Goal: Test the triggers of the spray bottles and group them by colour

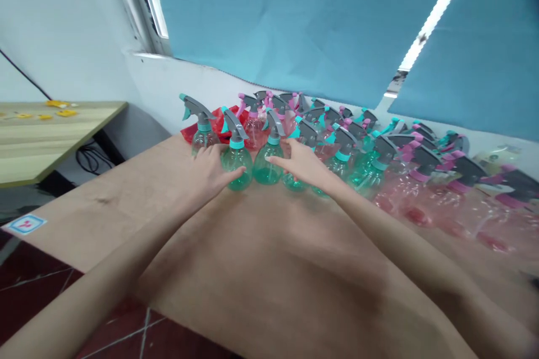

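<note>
Green spray bottles with grey and teal trigger heads stand upright on the brown table. My left hand point(213, 171) reaches between the leftmost green bottle point(204, 137) and a second green bottle point(238, 164), its thumb in front of the second one. The fingertips at the back are partly hidden, and both bottles are beside the hand. My right hand point(297, 161) is at the right side of a third green bottle point(269, 164), thumb across its front and fingers behind. The second and third bottles stand side by side between my hands.
More green bottles point(339, 165) and several pink bottles point(421, 193) crowd the right and back of the brown table point(261, 247). Red plastic point(221, 120) lies behind the left bottles. A wooden table point(50, 140) with yellow pieces stands at the left. A blue covering point(315, 28) hangs behind.
</note>
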A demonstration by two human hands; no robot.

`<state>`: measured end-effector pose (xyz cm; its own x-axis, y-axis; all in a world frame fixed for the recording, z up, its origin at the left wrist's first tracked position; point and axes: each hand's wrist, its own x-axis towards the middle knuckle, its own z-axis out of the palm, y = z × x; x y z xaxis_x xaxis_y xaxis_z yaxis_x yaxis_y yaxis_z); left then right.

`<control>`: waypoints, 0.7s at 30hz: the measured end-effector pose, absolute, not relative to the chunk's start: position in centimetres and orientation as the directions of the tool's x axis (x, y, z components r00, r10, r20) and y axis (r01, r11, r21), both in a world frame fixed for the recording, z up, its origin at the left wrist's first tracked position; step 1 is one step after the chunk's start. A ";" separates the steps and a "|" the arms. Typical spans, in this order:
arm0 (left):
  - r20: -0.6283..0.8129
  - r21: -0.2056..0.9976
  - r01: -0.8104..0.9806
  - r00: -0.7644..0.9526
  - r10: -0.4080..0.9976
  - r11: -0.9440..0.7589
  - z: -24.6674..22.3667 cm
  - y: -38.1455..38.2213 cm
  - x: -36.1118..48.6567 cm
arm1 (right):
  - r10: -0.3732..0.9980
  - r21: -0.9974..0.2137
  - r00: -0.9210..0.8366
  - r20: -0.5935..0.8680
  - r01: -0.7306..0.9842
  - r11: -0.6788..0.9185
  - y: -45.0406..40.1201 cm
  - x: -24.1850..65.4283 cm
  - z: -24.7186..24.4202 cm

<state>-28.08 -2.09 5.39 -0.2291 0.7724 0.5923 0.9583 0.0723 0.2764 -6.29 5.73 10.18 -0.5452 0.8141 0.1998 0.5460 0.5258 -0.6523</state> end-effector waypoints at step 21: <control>0.569 0.194 0.976 -0.194 0.799 0.098 6.8 -0.7 -28.8 | 0.825 -0.641 -0.556 0.096 0.600 0.479 6.6 -8.4 9.7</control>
